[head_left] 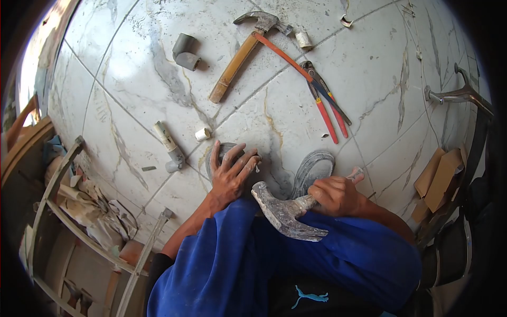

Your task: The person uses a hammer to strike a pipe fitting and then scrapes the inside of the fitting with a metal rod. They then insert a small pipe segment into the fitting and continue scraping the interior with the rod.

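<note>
My right hand is closed around the handle of a worn, white-smeared claw hammer, held over my lap with its head pointing left. My left hand is above my left shoe, fingers bent and partly spread. A small, pale, nail-like piece shows by the thumb and fingertips; its kind is too small to make out. On the tiled floor beyond lies a second claw hammer with a wooden handle. An orange and dark-blue long tool touches its head and crosses red-handled pliers.
Grey pipe elbows, a white pipe with a grey elbow and short white pipe pieces lie on the floor. A metal frame stands at left beside crumpled paper. Cardboard and a metal leg are at right.
</note>
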A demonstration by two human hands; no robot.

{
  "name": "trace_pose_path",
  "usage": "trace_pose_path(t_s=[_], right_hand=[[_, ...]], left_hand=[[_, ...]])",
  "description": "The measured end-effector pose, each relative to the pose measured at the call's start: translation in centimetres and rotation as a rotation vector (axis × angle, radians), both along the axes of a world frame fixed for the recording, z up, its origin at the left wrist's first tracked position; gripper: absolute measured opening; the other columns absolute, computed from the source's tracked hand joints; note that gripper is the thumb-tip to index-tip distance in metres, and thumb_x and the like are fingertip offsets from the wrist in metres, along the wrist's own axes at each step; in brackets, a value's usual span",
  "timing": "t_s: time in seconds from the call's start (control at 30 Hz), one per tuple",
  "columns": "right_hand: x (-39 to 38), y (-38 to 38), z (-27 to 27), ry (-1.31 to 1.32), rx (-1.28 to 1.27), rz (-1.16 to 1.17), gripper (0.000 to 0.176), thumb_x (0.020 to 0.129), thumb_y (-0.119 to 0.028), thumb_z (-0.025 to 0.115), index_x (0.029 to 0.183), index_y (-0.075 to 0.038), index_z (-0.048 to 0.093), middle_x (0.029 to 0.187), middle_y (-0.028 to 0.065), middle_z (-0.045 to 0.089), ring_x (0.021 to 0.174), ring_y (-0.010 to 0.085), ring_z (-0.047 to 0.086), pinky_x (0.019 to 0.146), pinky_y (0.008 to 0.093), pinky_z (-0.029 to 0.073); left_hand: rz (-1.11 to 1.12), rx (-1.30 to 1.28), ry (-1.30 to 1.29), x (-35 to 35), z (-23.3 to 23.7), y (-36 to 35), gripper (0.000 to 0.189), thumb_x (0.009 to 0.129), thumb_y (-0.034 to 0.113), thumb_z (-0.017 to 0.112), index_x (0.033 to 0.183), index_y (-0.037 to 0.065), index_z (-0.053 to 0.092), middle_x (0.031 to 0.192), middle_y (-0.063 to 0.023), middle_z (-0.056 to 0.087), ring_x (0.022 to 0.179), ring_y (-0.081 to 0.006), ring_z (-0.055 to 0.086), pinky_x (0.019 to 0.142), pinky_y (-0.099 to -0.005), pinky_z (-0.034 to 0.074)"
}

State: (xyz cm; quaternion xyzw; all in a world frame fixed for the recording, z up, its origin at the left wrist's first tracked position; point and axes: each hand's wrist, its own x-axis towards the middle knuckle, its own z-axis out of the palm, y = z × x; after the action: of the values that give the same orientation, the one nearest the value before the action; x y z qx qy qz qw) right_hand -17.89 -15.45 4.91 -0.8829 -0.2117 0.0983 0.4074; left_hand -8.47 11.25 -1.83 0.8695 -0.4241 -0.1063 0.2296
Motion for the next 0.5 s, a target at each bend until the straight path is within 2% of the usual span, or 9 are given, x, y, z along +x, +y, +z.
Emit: trace_pose_path(t_s=[0.03,0.1,0.17,0.23,0.3,0.4,0.43,0.5], right_hand=[[0.0,0.1,-0.3,0.000,0.000,0.002,0.032,0.075,-0.021,0.072,0.089,-0.002,0.051,0.073,0.0083,0.057,0.059,0.0199,0.063,0.050,0.0309,0.052],[0.3,0.3,-0.5,0.217,-0.125,0.015,0.032,0.075,-0.021,0.072,0.089,-0.001,0.051,0.071,0.0084,0.057,0.056,0.0200,0.062,0.048,0.0316,0.051],[0.6,0.5,-0.4,0.205,-0.091,-0.006,0.031,0.074,-0.020,0.072,0.088,0.000,0.051,0.069,0.0093,0.056,0.055,0.0207,0.062,0.047,0.0322,0.051],[0.8,0.6,-0.1,-0.004,0.091,-0.041,0.031,0.075,-0.019,0.072,0.087,0.000,0.051,0.067,0.0093,0.054,0.054,0.0217,0.062,0.045,0.0332,0.051],[0.2,0.4,-0.3,-0.063,0.126,-0.019,0.031,0.075,-0.019,0.072,0.087,0.000,0.051,0.066,0.0097,0.055,0.054,0.0226,0.062,0.044,0.0341,0.050],[0.9,0.8,0.2,0.337,-0.082,-0.039,0.034,0.072,-0.020,0.075,0.087,0.000,0.052,0.066,0.0101,0.056,0.053,0.0235,0.061,0.044,0.0340,0.050],[0.8,0.9,0.4,0.333,-0.086,-0.043,0.034,0.072,-0.020,0.075,0.087,0.000,0.052,0.066,0.0101,0.056,0.053,0.0235,0.061,0.044,0.0340,0.050],[0.7,0.6,0.3,0.076,0.035,-0.076,0.034,0.071,-0.020,0.075,0.086,0.001,0.052,0.065,0.0099,0.056,0.053,0.0239,0.060,0.044,0.0342,0.050]], left_hand=[[0.002,0.000,0.000,0.0,-0.2,0.0,0.025,0.076,0.020,0.065,0.100,0.013,0.066,0.114,0.0000,0.065,0.113,-0.0220,0.054,0.107,-0.0548,0.023],[0.043,-0.020,0.057,-0.2,-0.4,-0.1,0.026,0.075,0.018,0.062,0.099,0.011,0.066,0.111,0.0005,0.066,0.106,-0.0197,0.056,0.108,-0.0551,0.023],[0.060,-0.044,0.046,0.0,0.0,-0.4,0.026,0.076,0.014,0.060,0.100,0.008,0.066,0.111,0.0003,0.066,0.101,-0.0182,0.057,0.106,-0.0554,0.027],[0.040,-0.072,0.036,-0.2,-0.4,-0.1,0.026,0.076,0.013,0.060,0.100,0.007,0.066,0.111,-0.0004,0.066,0.101,-0.0183,0.057,0.106,-0.0552,0.028],[0.047,-0.073,0.027,-0.4,-0.9,0.1,0.026,0.076,0.013,0.060,0.100,0.006,0.065,0.112,-0.0011,0.065,0.101,-0.0183,0.057,0.106,-0.0542,0.028],[0.037,-0.042,0.011,-0.1,-0.6,0.0,0.023,0.075,0.019,0.063,0.096,0.010,0.066,0.109,0.0024,0.067,0.102,-0.0166,0.057,0.107,-0.0509,0.028],[0.033,-0.047,0.008,-0.1,-0.8,0.2,0.023,0.075,0.019,0.063,0.096,0.010,0.066,0.109,0.0024,0.067,0.102,-0.0166,0.057,0.107,-0.0509,0.028],[0.047,-0.094,0.017,-0.3,-1.3,0.2,0.027,0.074,0.020,0.063,0.099,0.010,0.065,0.110,0.0017,0.067,0.102,-0.0174,0.057,0.108,-0.0504,0.027]])
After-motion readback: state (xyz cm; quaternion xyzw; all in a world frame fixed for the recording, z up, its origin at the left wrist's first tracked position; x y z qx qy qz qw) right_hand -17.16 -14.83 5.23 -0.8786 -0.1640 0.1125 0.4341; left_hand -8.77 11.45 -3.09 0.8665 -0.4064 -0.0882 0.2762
